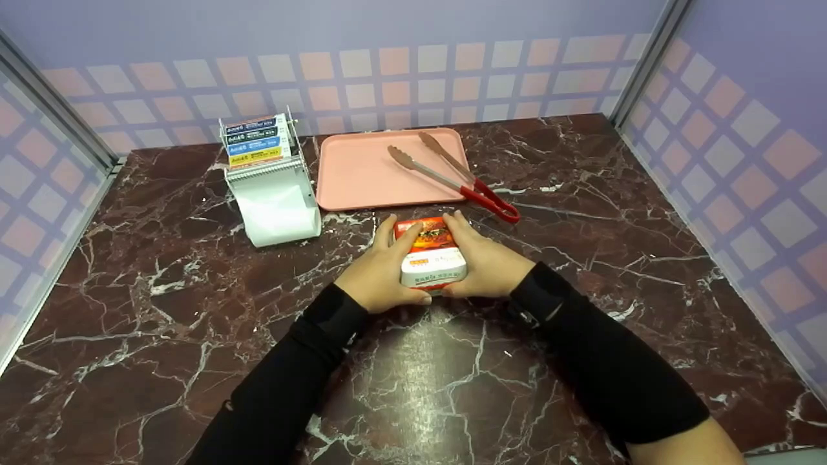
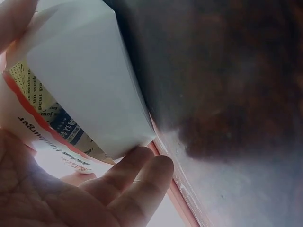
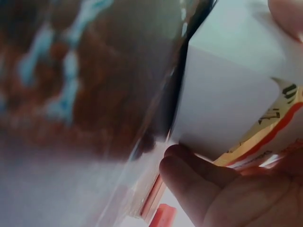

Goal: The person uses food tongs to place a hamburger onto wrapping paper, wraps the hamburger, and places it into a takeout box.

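A hamburger box stands on the dark marbled table, red with a burger picture on its top and white at the front. My left hand grips its left side, the thumb at the near end and fingers along the far part. On the opposite side, my right hand holds it the same way. In the left wrist view, fingertips touch a lower corner of the white box wall, and printed paper shows under its flap. The right wrist view has the fingers at the box's corner.
Behind the box lies a pink tray, with red-handled tongs resting across its right edge. To its left, a wire rack holds several coloured small boxes and a hanging white paper sheet. Tiled-pattern panels enclose the table.
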The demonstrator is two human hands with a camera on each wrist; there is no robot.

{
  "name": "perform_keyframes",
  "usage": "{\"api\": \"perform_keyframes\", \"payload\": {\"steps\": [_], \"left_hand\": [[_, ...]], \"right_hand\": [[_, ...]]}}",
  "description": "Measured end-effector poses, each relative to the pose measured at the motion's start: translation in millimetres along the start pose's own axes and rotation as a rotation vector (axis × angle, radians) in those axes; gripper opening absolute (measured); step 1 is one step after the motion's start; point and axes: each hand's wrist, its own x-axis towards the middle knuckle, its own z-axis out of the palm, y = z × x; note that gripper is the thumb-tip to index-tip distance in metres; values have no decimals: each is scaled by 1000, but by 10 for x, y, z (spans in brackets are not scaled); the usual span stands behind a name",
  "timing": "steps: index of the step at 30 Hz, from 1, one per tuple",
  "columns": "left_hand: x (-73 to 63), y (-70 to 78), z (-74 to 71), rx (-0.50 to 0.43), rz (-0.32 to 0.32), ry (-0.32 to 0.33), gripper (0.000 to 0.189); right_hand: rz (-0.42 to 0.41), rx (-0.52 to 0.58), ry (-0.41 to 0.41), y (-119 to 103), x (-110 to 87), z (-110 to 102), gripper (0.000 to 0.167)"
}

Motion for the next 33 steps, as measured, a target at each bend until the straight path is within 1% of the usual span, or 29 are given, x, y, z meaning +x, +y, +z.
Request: {"api": "perform_keyframes", "payload": {"steps": [4, 10, 20, 25, 33], "left_hand": [[-1, 7, 11, -7, -3, 15, 122], [-1, 33, 27, 18, -10, 35, 117], [-10, 59, 15, 32, -20, 27, 116], [-10, 58, 12, 50, -20, 19, 114], [13, 50, 15, 51, -18, 29, 114]], "right_hand": [[0, -1, 2, 2, -7, 1, 129], [6, 7, -4, -3, -11, -1, 132], [-26, 1, -36, 13, -19, -18, 127], [-26, 1, -49, 17, -24, -32, 125], [-32, 28, -66, 29, -36, -53, 124]]}}
